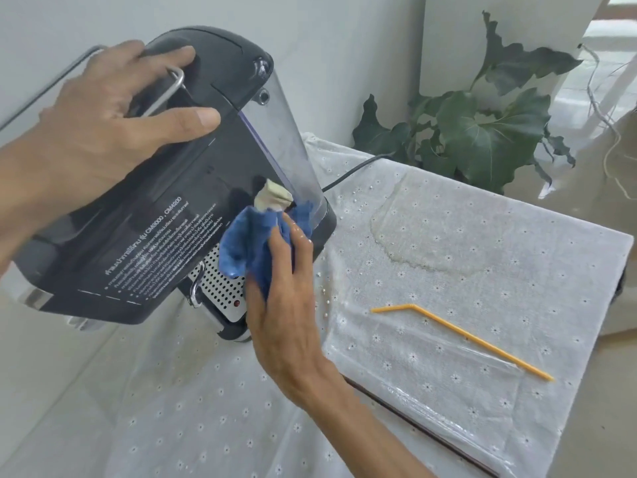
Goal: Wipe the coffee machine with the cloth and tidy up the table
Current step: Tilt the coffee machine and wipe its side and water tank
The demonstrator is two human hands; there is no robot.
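Near table (517, 236) edge, hands tilt coffee machine (165, 208)

A leafy green plant (482, 129) stands beyond the table's far edge, against a white wall (327, 46), with sheer curtain (613, 108) hanging at right.
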